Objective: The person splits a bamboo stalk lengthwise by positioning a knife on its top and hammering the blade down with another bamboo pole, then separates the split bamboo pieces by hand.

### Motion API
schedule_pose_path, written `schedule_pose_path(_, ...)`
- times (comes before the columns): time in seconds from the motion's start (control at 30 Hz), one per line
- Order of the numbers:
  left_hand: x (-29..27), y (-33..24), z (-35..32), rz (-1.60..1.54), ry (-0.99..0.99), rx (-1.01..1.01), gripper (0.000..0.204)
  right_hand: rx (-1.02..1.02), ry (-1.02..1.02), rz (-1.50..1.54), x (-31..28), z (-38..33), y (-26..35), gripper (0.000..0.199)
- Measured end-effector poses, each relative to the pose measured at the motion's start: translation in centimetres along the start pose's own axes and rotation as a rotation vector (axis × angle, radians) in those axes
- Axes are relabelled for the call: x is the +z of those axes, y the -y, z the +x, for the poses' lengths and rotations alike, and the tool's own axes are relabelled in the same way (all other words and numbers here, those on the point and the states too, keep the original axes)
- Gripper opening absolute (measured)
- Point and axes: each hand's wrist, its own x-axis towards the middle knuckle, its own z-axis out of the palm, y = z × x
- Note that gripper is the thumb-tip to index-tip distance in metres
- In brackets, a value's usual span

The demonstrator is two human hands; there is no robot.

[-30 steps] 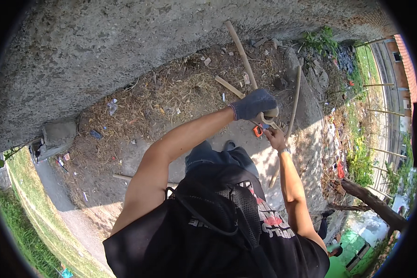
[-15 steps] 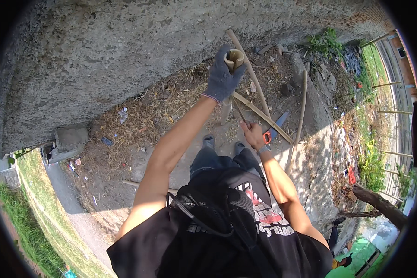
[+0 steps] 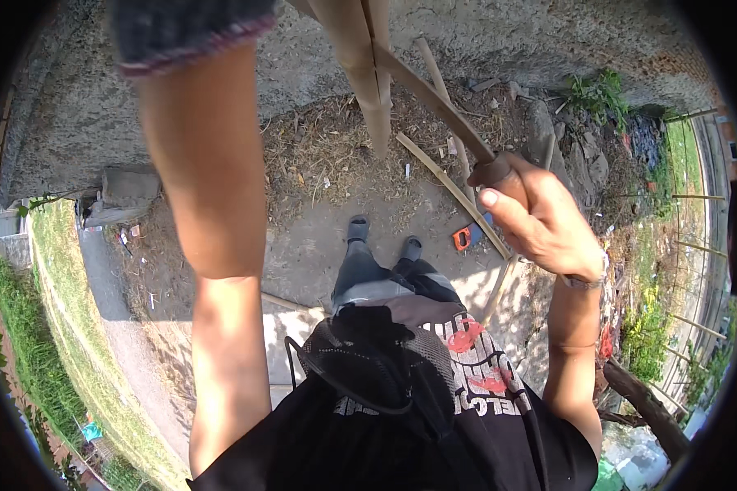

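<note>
My right hand [image 3: 549,221] is bare and wrapped round the wooden handle of a long, brown-bladed knife [image 3: 442,106]. The blade reaches up and left into a lengthwise split in a bamboo pole [image 3: 354,61], which stands upright in front of me and runs out of the top of the view. My left hand [image 3: 192,33] wears a dark knitted glove and is raised at the upper left, left of the pole. Only its cuff and lower part show; the fingers lie beyond the upper edge, so its grip is hidden.
An orange-handled saw [image 3: 463,238] lies on the ground beside a split bamboo strip [image 3: 450,192]. Another pole [image 3: 442,90] leans at the rough wall [image 3: 499,33]. Dry straw and litter cover the dirt ahead of my feet. A thick log [image 3: 647,405] lies at the lower right.
The bamboo pole and my gloved left hand have risen toward the view, the hand moving up and left. My right hand has come up with the knife, whose blade now sits in the pole's split.
</note>
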Motion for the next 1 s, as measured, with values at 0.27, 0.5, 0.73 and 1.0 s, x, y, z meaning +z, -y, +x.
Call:
schedule_pose_path(0.27, 2.6, -3.9, -44.8, -0.164, 0.436, -1.016, 0.147, 0.105, -0.377, -0.105, 17.8, 22.3, -38.4, 0.045)
schedule_pose_path(0.5, 1.5, 0.7, -40.7, -0.215, 0.253, -1.171, 0.121, 0.002, -0.312, -0.046, 15.8, 17.9, -40.8, 0.041)
schedule_pose_path(0.73, 14.0, -1.2, -31.6, -0.617, 0.327, -0.736, 0.104, 0.222, -0.217, 0.043, 17.4, 12.3, -41.8, 0.041)
schedule_pose_path(1.0, 13.6, -3.2, -16.1, -0.568, -0.023, -0.624, 0.057, 0.045, -0.299, -0.135, 5.5, 8.1, -23.2, 0.061)
